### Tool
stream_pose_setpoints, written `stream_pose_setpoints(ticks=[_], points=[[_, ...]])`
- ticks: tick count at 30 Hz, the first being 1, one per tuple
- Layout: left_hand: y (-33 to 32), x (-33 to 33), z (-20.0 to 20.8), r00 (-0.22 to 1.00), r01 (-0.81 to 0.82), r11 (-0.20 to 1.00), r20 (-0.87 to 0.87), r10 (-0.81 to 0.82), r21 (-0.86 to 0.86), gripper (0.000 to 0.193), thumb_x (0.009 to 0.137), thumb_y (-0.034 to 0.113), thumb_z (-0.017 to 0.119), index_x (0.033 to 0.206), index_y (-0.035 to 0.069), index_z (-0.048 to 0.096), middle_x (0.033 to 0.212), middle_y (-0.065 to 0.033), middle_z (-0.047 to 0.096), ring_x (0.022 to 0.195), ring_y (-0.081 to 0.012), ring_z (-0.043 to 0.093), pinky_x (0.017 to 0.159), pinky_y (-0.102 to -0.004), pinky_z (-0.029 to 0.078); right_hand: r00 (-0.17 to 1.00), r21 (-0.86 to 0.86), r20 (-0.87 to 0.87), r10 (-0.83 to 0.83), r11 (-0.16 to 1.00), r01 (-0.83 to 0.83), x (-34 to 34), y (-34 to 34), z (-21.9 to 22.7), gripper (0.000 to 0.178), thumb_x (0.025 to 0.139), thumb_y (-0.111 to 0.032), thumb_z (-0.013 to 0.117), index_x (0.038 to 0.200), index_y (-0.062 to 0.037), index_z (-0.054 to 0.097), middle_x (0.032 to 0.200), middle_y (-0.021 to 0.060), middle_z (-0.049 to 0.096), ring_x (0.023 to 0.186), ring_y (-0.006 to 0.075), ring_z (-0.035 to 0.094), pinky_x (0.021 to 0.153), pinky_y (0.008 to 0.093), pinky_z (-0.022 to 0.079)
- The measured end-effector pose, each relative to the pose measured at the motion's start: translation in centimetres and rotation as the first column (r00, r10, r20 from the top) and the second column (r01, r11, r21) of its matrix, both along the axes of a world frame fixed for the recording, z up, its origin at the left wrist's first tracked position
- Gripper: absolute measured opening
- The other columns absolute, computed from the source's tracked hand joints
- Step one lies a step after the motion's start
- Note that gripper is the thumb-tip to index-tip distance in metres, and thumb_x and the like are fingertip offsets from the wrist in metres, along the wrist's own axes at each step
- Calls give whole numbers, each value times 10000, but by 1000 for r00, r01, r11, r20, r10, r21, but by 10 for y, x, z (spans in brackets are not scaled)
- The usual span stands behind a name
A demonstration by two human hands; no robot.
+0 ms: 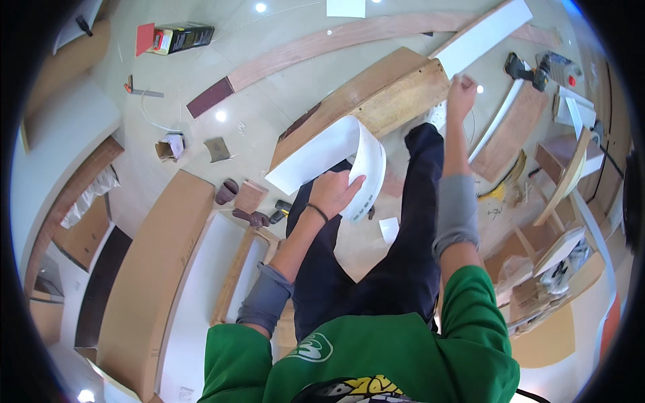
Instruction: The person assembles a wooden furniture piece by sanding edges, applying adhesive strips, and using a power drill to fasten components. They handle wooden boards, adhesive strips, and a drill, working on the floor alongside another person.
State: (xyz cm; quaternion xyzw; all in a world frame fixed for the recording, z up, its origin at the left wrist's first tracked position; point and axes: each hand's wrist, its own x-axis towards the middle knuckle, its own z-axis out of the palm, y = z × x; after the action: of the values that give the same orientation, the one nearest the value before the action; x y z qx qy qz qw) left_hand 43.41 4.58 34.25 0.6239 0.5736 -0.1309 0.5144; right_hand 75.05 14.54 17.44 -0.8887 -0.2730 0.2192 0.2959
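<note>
My left hand (332, 195) is closed around a curled white flexible strip (368, 171), thumb on its outer face, which bears small dark print. The strip's flat part slants over the near left end of a long wooden box-like piece (403, 101). That piece has a brown upper face and a paler, dotted side. At its far right end my right hand (462, 94) is raised with the fingers drawn together. Whatever it may pinch is too small to make out. A flat white board (484, 37) runs outward beyond that end.
A long thin curved wooden strip (322, 40) lies beyond the box-like piece. On the right are a cordless drill (531, 70) and a brown panel (512, 131). Dark gloves (250, 217) lie left of my legs. A large cardboard-brown panel (151, 282) stands at left, a tin (185, 39) farther off.
</note>
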Motion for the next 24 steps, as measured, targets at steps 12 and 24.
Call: stream_pose_setpoints(ticks=[12,24], points=[[60,-7,-23,914,354,849,-47,-403,-391,414,941,498,494,1058,105,544,897,-151,672,864,-311,664,737,-404,505,587,-654,-539,-604,739,160,-169,-167,-17,798,803,-534,676,1168,166,559,1115,269,627,995,324,629,876,401,479],[-36,-92,-173,880,234,971,-415,-234,-51,897,836,613,574,1495,167,162,1462,-296,293,1368,-400,331,1067,-584,318,679,-494,-541,-496,841,220,-172,-104,65,568,816,-408,716,998,110,571,968,277,652,921,374,653,811,418,489]])
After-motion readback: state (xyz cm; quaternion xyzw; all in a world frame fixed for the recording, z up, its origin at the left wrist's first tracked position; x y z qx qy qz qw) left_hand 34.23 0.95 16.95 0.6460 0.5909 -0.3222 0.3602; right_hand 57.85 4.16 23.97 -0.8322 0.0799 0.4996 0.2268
